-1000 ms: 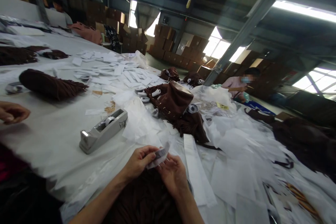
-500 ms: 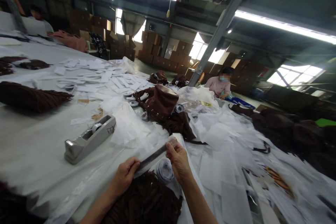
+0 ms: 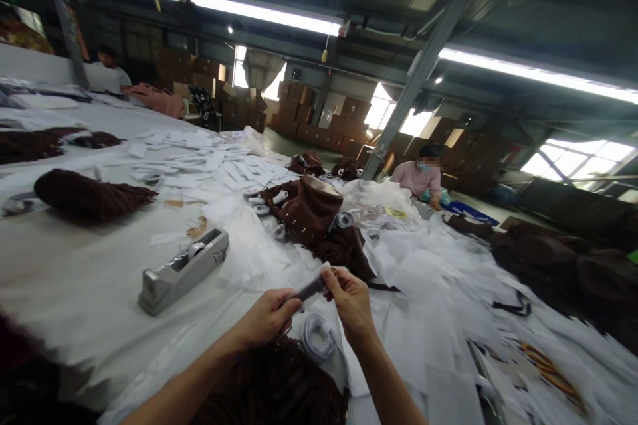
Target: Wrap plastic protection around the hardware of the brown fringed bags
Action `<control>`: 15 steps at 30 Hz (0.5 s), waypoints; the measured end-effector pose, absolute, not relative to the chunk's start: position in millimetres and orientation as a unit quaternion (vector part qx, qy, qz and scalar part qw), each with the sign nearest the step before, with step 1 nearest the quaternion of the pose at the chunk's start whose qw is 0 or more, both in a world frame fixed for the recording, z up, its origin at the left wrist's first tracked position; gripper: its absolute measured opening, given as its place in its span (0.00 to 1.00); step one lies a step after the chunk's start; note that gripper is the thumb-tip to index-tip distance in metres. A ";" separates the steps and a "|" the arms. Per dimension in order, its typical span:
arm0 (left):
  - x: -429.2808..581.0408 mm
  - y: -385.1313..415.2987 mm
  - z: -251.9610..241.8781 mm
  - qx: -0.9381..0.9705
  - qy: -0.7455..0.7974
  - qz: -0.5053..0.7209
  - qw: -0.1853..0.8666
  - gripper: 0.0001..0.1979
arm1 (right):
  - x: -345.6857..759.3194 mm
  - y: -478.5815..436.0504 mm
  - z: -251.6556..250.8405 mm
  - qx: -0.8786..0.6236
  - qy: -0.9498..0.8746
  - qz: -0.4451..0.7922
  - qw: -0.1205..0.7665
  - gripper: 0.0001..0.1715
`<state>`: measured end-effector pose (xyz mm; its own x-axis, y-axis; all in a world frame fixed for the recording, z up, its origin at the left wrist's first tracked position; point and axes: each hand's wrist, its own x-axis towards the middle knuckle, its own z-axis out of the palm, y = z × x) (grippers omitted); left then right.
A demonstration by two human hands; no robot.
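Overhead, under a dark metal ceiling (image 3: 523, 6), long white tube lights (image 3: 264, 13), lit and slanting in the view. Right of the middle, a tilted grey metal post (image 3: 409, 96). Along the far side, stacks of brown cardboard boxes (image 3: 296, 107) near bright, paned windows (image 3: 581, 159); across one window, a greyish cloth curtain (image 3: 262, 71). Before the boxes, a dull greenish floor (image 3: 277, 141); nearer, a wide white-covered table (image 3: 64, 242).

From here I see it: the dark, pale-edged strip (image 3: 310, 289), pinched at both ends, slanting, right end farther.
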<state>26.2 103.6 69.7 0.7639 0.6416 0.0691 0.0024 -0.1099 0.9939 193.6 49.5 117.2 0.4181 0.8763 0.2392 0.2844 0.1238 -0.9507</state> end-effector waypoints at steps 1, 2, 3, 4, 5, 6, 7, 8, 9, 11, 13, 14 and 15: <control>26.7 103.2 64.8 0.689 0.241 0.265 0.630 0.21 | 198.7 46.7 119.1 -0.626 -0.468 0.239 0.576 0.21; 26.0 103.5 60.1 0.685 0.253 0.278 0.624 0.21 | 203.5 42.9 120.9 -0.645 -0.466 0.208 0.569 0.21; 24.4 104.4 56.5 0.684 0.266 0.288 0.616 0.21 | 207.0 38.3 122.6 -0.661 -0.476 0.164 0.557 0.20; 22.6 105.3 54.4 0.685 0.276 0.291 0.609 0.20 | 208.5 33.4 124.0 -0.670 -0.503 0.113 0.534 0.19; 20.8 105.9 54.2 0.688 0.281 0.288 0.604 0.20 | 207.5 28.5 124.9 -0.670 -0.549 0.064 0.496 0.19; 19.6 106.0 55.7 0.692 0.280 0.283 0.602 0.19 | 204.1 24.1 124.9 -0.659 -0.608 0.022 0.443 0.21; 19.1 105.4 58.7 0.699 0.272 0.277 0.601 0.18 | 198.7 20.7 123.6 -0.642 -0.666 -0.012 0.380 0.25; 19.2 104.0 62.6 0.706 0.259 0.271 0.601 0.17 | 192.1 18.6 121.0 -0.628 -0.710 -0.039 0.315 0.28; 19.4 102.2 66.9 0.716 0.242 0.263 0.600 0.16 | 185.4 17.8 117.0 -0.624 -0.736 -0.063 0.256 0.29; 19.1 98.7 74.8 0.739 0.210 0.247 0.590 0.15 | 175.7 19.9 107.1 -0.646 -0.739 -0.095 0.166 0.22; 15.7 97.9 79.6 0.764 0.195 0.227 0.572 0.13 | 174.4 24.5 98.1 -0.678 -0.716 -0.096 0.133 0.17; 12.9 99.1 80.6 0.775 0.193 0.214 0.563 0.12 | 176.6 27.1 95.0 -0.687 -0.707 -0.084 0.142 0.19; 9.6 101.4 80.5 0.783 0.194 0.203 0.555 0.12 | 179.7 29.6 93.0 -0.691 -0.700 -0.068 0.167 0.22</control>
<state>9.6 101.4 80.5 0.8424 0.5290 0.1021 0.0790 -0.3087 0.9479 179.7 29.6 93.0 0.0116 0.9445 0.3283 0.9902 0.0349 -0.1354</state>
